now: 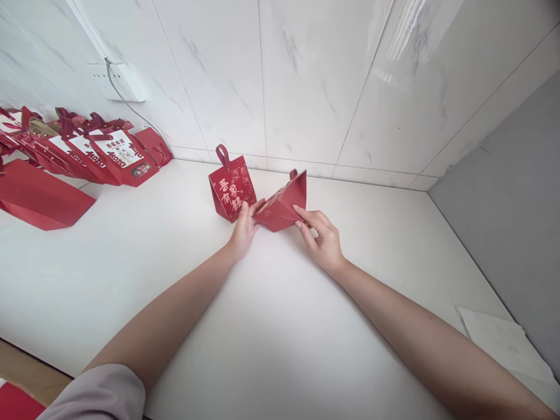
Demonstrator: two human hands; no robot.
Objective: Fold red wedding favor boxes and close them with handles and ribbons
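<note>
Tilted red box (279, 211) just right of upright box (233, 189); left hand (243, 231) grips its left end, right hand (324, 239) pinches its lower right edge, presumably two-sided to prevent tipping

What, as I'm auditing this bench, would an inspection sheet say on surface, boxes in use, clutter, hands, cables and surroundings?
Surface: white counter, bearing red boxes.
Job's things: held box, red, tilted; standing box, red, upright, loop on top.
Clutter: row of boxes at far left; large red box in front of it; pale sheet at lower right.
Hands: right hand pinches the held box; left hand at its left side, grip unclear.
Cables: grey cable runs down past the socket.
Surroundings: tiled wall behind; grey panel at right.
</note>
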